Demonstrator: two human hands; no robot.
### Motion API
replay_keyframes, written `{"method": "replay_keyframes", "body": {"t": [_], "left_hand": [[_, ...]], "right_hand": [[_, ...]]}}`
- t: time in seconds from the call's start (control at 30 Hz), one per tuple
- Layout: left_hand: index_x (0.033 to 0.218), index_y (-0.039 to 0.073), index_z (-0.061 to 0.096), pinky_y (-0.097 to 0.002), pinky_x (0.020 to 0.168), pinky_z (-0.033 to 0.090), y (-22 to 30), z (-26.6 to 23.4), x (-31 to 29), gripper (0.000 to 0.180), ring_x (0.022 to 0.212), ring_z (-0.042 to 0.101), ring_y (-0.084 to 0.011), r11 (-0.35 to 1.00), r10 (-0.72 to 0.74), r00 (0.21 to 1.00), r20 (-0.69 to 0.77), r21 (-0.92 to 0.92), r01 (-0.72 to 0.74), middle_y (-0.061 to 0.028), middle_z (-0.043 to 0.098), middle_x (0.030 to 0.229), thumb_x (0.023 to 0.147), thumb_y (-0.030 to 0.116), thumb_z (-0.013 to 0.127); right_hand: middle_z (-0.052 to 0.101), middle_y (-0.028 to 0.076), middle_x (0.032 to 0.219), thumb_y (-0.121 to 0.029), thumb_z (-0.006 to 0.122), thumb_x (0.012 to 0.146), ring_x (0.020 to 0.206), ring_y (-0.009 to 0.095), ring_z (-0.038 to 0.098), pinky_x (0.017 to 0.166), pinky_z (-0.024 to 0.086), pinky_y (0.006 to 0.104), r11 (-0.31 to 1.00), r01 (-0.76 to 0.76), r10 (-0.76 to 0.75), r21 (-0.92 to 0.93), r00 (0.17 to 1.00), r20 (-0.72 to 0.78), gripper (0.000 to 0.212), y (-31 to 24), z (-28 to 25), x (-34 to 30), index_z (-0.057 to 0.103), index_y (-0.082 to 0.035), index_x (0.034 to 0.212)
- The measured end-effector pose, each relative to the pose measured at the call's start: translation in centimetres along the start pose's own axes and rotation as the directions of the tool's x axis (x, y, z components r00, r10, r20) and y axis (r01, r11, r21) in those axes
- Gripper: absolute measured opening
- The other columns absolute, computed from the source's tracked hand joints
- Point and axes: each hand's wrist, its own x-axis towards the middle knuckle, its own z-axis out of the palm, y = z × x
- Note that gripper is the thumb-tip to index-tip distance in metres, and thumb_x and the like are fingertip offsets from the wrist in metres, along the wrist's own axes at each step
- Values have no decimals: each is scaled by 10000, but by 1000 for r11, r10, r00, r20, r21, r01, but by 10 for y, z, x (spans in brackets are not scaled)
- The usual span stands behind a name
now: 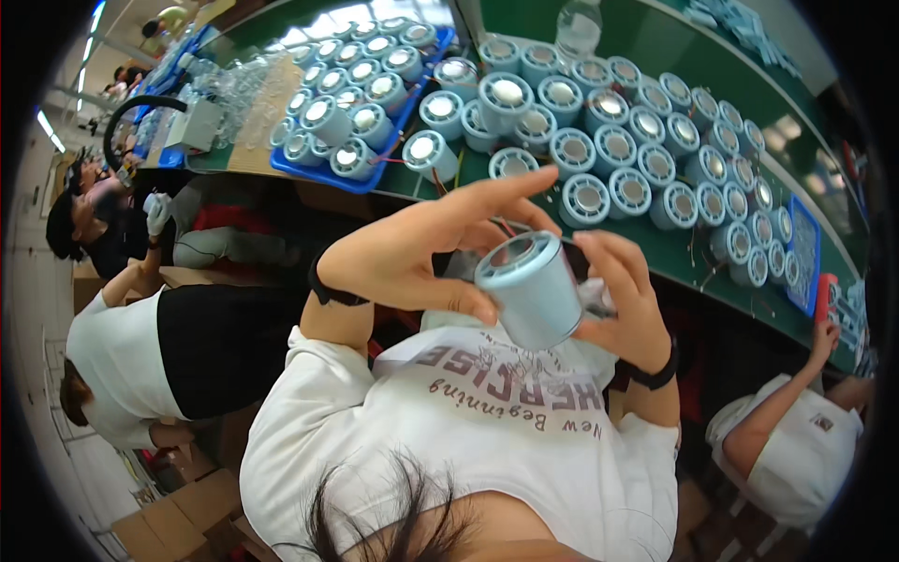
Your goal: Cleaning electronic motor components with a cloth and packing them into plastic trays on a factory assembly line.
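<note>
A light-blue cylindrical housing (536, 295) is held tilted in front of my chest, above the near edge of the bench. Its vented ring end, with a round centre, faces up and to the left. My left hand (440, 245) has its thumb against the housing's left side, while its index finger stretches out over the top. On the other side, my right hand (626, 304) grips the housing between thumb and fingers. Thin red wire shows near the upper rim, by the left fingers. Parts of the fingertips behind the housing are hidden.
Many similar housings (646, 125), some with loose wires, stand across the green bench (487, 178). A blue tray (367, 180) holds more at the left. Behind them is a clear bottle (578, 30). Co-workers sit at left (131, 356) and right (796, 445); one holds a red object (826, 298).
</note>
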Motion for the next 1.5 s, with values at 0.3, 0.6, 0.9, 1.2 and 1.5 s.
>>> {"method": "replay_keyframes", "body": {"t": [0.3,0.6,0.9,1.2,1.5], "left_hand": [[1487,-7,-77,-528,1045,321,-82,35,71,1024,1238,466,-468,681,358,934,1,-684,-261,-406,444,1286,831,104,702],[1505,12,52,-500,1067,315,-99,55,102,927,1346,345,-430,610,345,910,-230,-681,-404,-374,286,1431,831,131,677],[1452,31,296,-402,1003,450,-103,47,92,792,1282,458,-277,787,287,958,-25,-563,-251,-188,320,1484,784,-20,717],[1299,91,498,-388,958,474,-107,51,100,663,1231,506,-322,904,231,956,-180,-323,-279,-230,425,1408,703,-69,739],[1056,106,714,-359,899,502,-74,51,110,416,1130,566,-354,724,568,821,61,438,-533,-198,488,1358,717,-125,640]], "right_hand": [[469,94,1330,-153,894,528,1029,217,559,874,463,314,988,73,-53,136,988,-144,1037,20,-11,-11,386,-64,1428],[587,96,1160,-100,864,515,946,179,577,812,470,287,900,-131,252,416,934,-253,1008,8,-21,-27,407,-50,1412],[569,106,1137,-178,874,571,922,188,568,740,482,270,914,-114,-58,-389,913,-403,743,-7,-30,-17,588,-24,1240],[600,140,1062,-531,765,683,875,233,595,661,503,298,893,-293,95,-341,864,-494,782,-16,-59,-26,582,-9,1236],[632,102,979,-508,835,591,834,213,638,655,494,275,854,-329,286,-404,944,-165,863,-19,-77,-9,557,-34,1257]]}}
